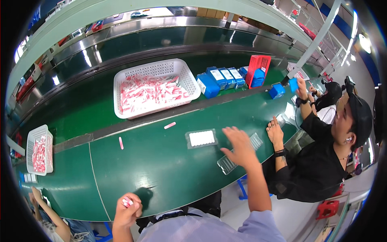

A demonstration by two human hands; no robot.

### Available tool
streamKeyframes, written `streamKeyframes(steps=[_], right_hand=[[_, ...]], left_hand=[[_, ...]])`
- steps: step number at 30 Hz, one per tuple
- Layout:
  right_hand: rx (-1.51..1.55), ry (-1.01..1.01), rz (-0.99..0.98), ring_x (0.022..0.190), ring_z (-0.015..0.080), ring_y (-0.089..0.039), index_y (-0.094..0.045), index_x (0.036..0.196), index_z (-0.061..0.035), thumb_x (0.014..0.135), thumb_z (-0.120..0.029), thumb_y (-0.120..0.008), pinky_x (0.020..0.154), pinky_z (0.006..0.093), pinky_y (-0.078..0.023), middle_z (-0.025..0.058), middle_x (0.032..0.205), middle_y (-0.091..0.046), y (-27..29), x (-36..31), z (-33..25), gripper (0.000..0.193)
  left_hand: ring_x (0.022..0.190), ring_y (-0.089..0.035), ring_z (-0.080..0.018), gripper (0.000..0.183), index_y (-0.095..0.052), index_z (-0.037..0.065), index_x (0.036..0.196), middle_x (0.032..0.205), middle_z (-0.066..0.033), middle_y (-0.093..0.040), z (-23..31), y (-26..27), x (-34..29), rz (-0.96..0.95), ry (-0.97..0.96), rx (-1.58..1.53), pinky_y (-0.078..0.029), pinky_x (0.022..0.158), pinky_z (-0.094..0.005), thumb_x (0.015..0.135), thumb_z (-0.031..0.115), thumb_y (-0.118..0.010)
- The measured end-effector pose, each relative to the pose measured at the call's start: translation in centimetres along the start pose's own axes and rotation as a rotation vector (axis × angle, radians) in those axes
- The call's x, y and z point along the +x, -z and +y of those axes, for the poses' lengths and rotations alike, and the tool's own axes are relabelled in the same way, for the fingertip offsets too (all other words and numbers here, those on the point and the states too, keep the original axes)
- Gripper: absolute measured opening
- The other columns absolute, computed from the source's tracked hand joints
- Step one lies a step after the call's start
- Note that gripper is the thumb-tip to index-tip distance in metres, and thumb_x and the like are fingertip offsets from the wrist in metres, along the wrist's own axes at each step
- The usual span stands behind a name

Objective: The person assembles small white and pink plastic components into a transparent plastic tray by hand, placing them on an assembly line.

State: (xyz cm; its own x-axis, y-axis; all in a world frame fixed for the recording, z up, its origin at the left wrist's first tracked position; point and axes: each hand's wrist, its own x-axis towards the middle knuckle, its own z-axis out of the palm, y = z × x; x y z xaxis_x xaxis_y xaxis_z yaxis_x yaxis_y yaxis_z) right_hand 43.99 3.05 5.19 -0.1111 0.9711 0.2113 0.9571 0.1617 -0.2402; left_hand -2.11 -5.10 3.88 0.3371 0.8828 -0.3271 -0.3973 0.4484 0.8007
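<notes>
My left hand is closed around small pink-and-white sticks near the front edge of the green table; how many is hidden. Fingers spread, my right hand hovers over or rests on a clear plastic tray, which it partly covers; I cannot tell whether they touch. Just left of that hand lies another clear tray with a row of white pieces in it. Two loose pink-and-white sticks lie farther left on the table, one stick slanted and the other stick nearly upright in the picture.
A large white basket of pink-and-white sticks stands beyond the dark rail. Blue packs and a red basket sit beside it. A smaller white basket is far left. A co-worker at right handles blue packs; another person's arms show lower left.
</notes>
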Motion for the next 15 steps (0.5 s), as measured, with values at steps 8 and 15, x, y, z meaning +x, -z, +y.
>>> streamKeyframes(steps=[8,15], right_hand=[[0.013,-0.226,-0.024,0.147,0.0496,-0.025,-0.053,0.143,-0.0077,0.087,-0.036,-0.071,0.119,0.0596,-0.019,0.0256,0.157,-0.035,-2.5,-8.9,3.6,0.066],[0.024,-0.469,0.053,0.149,0.0547,-0.012,-0.047,0.144,0.0039,0.089,-0.041,-0.063,0.118,0.0657,-0.008,0.0342,0.159,-0.023,-6.6,-9.0,-7.0,0.072]], left_hand=[[0.065,-0.063,-0.0351,0.036,-0.067,0.011,0.122,0.068,-0.0151,-0.061,5.5,1.5,10.3,0.423,-0.382,1.457,-0.049,0.063,-0.0428,0.088,0.022,-0.072],[0.078,-0.068,-0.0371,0.038,-0.07,0.014,0.125,0.082,-0.0142,-0.071,6.0,3.7,17.3,0.521,-0.433,1.535,-0.054,0.071,-0.0437,0.088,0.024,-0.073]])
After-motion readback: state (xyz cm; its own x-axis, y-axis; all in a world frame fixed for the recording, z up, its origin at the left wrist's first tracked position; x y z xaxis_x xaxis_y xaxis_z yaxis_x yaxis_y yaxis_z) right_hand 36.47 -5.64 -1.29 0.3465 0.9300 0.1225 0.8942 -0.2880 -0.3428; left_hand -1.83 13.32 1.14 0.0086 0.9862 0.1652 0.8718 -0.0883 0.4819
